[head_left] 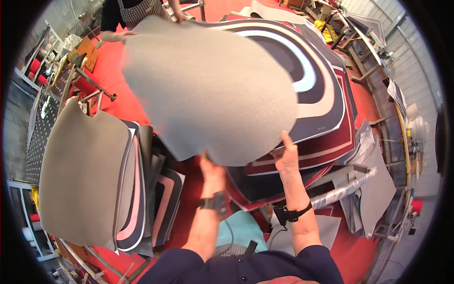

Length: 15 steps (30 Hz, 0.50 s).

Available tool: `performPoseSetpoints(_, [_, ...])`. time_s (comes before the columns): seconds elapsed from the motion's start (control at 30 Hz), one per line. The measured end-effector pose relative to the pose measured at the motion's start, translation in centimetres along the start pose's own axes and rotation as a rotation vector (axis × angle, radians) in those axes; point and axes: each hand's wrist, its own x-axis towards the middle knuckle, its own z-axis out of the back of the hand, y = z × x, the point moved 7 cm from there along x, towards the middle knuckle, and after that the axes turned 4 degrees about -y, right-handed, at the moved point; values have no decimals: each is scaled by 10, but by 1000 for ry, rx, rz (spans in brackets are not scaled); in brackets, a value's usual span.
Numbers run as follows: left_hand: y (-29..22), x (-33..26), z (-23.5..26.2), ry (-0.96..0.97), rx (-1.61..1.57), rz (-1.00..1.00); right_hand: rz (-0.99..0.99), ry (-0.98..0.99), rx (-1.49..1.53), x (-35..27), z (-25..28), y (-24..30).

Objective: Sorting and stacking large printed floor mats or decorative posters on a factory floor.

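Two bare hands are set to the near edge of one big grey mat, and here the grip is shown: by the right hand the rim appears pinched, thumb up, the other fingers partly hidden. By the left hand the same rim is met, but in a blur; whether it is pinched there cannot be told. The hands are kept well apart, probably so that the limp sheet is stopped from sagging between them. Beyond those fingertips the mat is stretched away, plain textured face up, its right part overlapping the pile of patterned mats. And at the far end, a co-worker's hands are placed at the opposite edge, so the load is seemingly shared!
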Motion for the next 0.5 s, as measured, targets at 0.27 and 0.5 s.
performPoseSetpoints(0.27, [-428, -346, -10, -223, 1477, -1172, -198, -147, 66, -50, 5, -220])
performPoseSetpoints(0.5, [-644, -598, 315, -1147, 1140, -863, -805, 179, -405, -271, -126, -441])
